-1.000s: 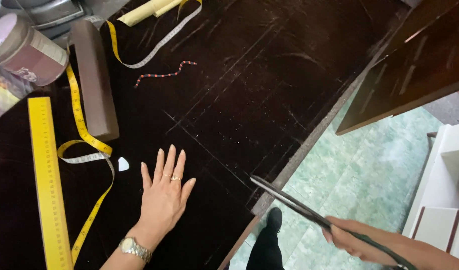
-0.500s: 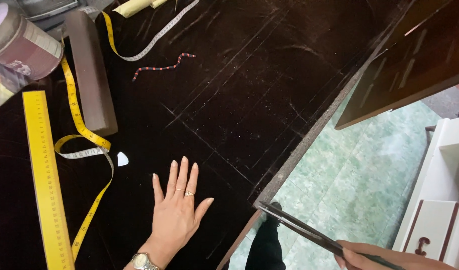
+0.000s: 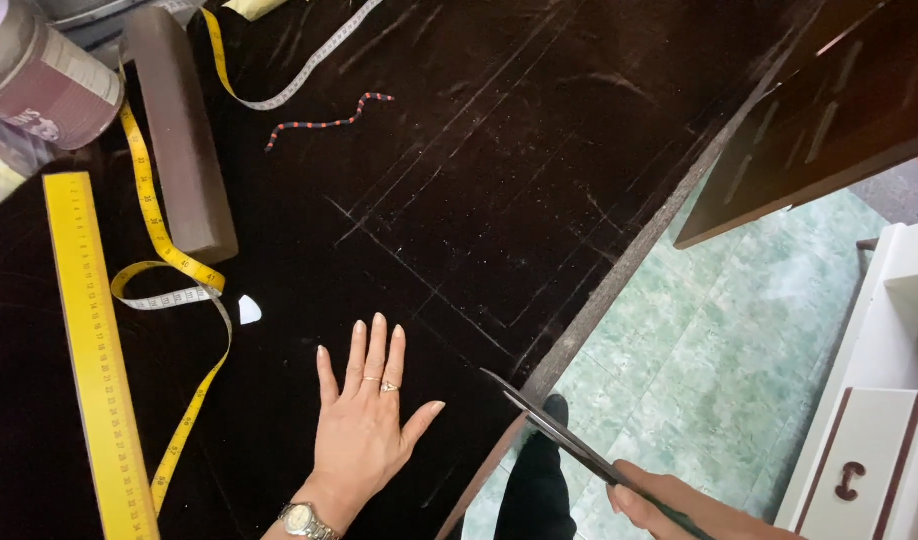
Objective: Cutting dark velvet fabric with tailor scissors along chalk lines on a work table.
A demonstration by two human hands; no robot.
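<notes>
Scissors [image 3: 554, 430] sit at the near right edge of the table, long dark blades pointing up-left, their tips just over the hem of the dark velvet fabric [image 3: 499, 180] that covers the whole table top. Right hand [image 3: 669, 505] grips the handles, fingers curled tight around them, low by the bottom edge of view and out over the green tiled floor [image 3: 719, 370]. Whether the blades are parted is too fine to tell from here. Left hand [image 3: 364, 425] lies flat on the fabric near the front edge, palm down, fingers spread and relaxed, holding nothing; a ring [image 3: 387, 386] on one finger, a wristwatch [image 3: 299, 518] at the wrist. Pale chalk lines [image 3: 429, 290] cross the cloth just beyond the fingertips, running toward the right edge. A small white piece of chalk [image 3: 249, 309] rests just left of that hand. Along the left edge lies a yellow ruler [image 3: 94, 350], with a yellow tape measure [image 3: 169, 260] looping beside it. A brown block [image 3: 179, 130] stands toward the far left corner next to a round tin [image 3: 39, 70]. A short red-and-blue cord [image 3: 329, 120] wriggles across the far part of the cloth.
</notes>
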